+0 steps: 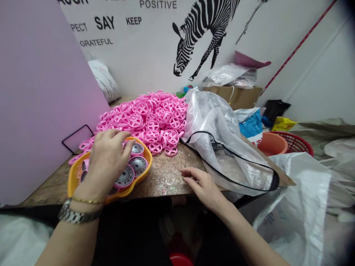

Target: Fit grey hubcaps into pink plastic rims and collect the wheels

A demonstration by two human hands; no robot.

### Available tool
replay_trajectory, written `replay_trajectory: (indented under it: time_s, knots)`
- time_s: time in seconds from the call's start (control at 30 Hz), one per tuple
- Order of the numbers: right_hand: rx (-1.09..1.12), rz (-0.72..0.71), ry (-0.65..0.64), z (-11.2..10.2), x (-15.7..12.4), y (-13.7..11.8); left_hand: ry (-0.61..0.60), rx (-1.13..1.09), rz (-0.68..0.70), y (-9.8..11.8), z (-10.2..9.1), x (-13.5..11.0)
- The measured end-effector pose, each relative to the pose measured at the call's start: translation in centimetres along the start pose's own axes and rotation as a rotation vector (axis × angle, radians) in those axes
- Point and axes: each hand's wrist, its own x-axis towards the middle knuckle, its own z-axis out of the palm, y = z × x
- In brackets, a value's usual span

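My left hand [109,159] is over a yellow plastic basket [148,162], its thumb apart from the bent fingers. The fingertips are partly hidden, and I see nothing held. Inside the basket lie several pink toy wheels with grey hubcaps [138,166]. My right hand [203,184] rests by the table's front edge, thumb and forefinger a little apart, holding nothing. Just behind the basket rises a big heap of pink wheel rims [155,118] with cross-shaped spokes.
A clear plastic bag [216,122] with a black-edged mouth lies on the worn table [172,166], grey hubcaps showing inside. To the right are an orange tub [270,144], a red basket [298,142] and white sacks. A pink panel [47,92] stands at left.
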Motion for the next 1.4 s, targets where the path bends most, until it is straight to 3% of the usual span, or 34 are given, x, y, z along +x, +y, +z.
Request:
replay_trajectory:
  time_s: [0.1, 0.2, 0.3, 0.4, 0.5, 0.57, 0.67, 0.83, 0.93, 1.0, 1.1, 1.23, 1.3, 1.4]
  knots:
    - [-0.215, -0.063, 0.027, 0.3, 3.2, 0.7, 0.098, -0.167, 0.026, 3.2, -0.6, -1.9]
    - [-0.525, -0.073, -0.014, 1.2, 6.3, 1.2, -0.004, -0.471, 0.019, 6.4, 0.0, -4.7]
    - [-0.759, -0.054, -0.082, 2.4, 8.8, 1.4, -0.13, -0.688, -0.055, 8.2, 2.3, -7.4]
    - [-0.803, -0.047, -0.103, 3.3, 10.4, 1.4, -0.273, -0.893, -0.244, 8.4, 5.0, -9.3]
    - [-0.795, -0.06, -0.122, 3.4, 10.9, 1.4, -0.379, -1.087, -0.576, 7.9, 7.1, -10.3]
    - [-0.762, -0.082, -0.135, 3.1, 10.4, 1.2, -0.371, -1.182, -0.778, 7.5, 8.0, -10.7]
    - [-0.675, -0.115, -0.137, 2.0, 8.8, 0.6, -0.284, -1.261, -0.923, 7.2, 8.8, -10.9]
    - [-0.033, -0.006, -0.202, -0.3, 4.9, -1.1, -0.154, -1.292, -0.963, 7.2, 9.6, -10.6]
    - [0.274, 0.131, -0.315, -1.7, 2.5, -2.3, -0.326, -1.346, -0.845, 7.5, 9.4, -10.2]
    - [0.339, 0.176, -0.319, -2.9, 1.3, -2.8, -0.462, -1.378, -0.752, 8.0, 9.2, -10.0]
    - [0.132, 0.119, -0.14, -5.3, 0.7, -2.1, -0.49, -1.4, -0.736, 8.7, 9.3, -9.8]
    - [-0.555, 0.081, 0.157, -9.2, 2.1, 1.5, -0.426, -1.414, -0.815, 9.0, 10.2, -9.9]
    - [-0.941, 0.17, 0.15, -10.5, 3.2, 3.7, -0.415, -1.419, -0.843, 9.0, 10.6, -9.9]
    - [-1.081, 0.221, 0.163, -11.2, 5.0, 6.2, -0.422, -1.417, -0.861, 9.1, 10.8, -9.9]
